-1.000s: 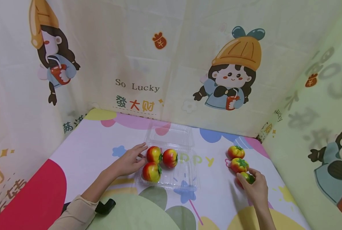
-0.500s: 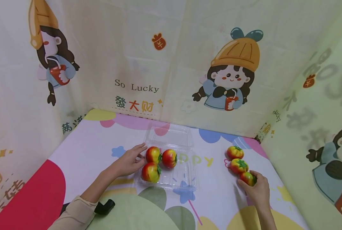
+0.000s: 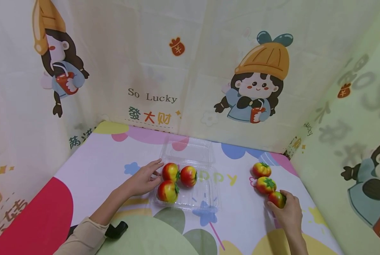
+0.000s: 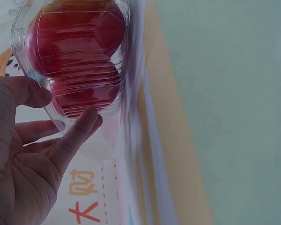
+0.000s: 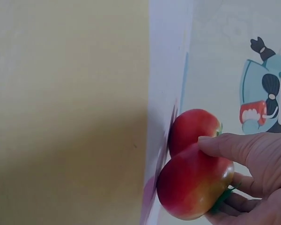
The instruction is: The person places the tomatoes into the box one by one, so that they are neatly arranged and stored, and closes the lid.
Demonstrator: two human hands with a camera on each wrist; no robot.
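Note:
My left hand (image 3: 145, 177) rests at the left side of a clear plastic clamshell box (image 3: 206, 194), its thumb and fingers touching the rim and wall. Its fingers (image 4: 75, 140) are fairly straight in the left wrist view. Three red-yellow tomatoes with green leafy tops lie in the box's left half: one at the back left (image 3: 170, 171), one to its right (image 3: 188, 175), one in front (image 3: 167, 191). At the right, my right hand (image 3: 289, 212) pinches the nearest tomato (image 3: 275, 200) of a row between thumb and fingers; it seems to touch the table.
Two more tomatoes, a middle one (image 3: 266, 185) and a far one (image 3: 261, 170), continue the row behind the right hand. The box's lid (image 3: 188, 150) lies open toward the back. A black object (image 3: 116, 229) sits by the left sleeve. Printed cloth walls (image 3: 193, 71) stand around the table.
My right hand has shifted slightly to the right and nearer, with the nearest tomato turning and shifting a little with it. The left hand and the box have stayed put.

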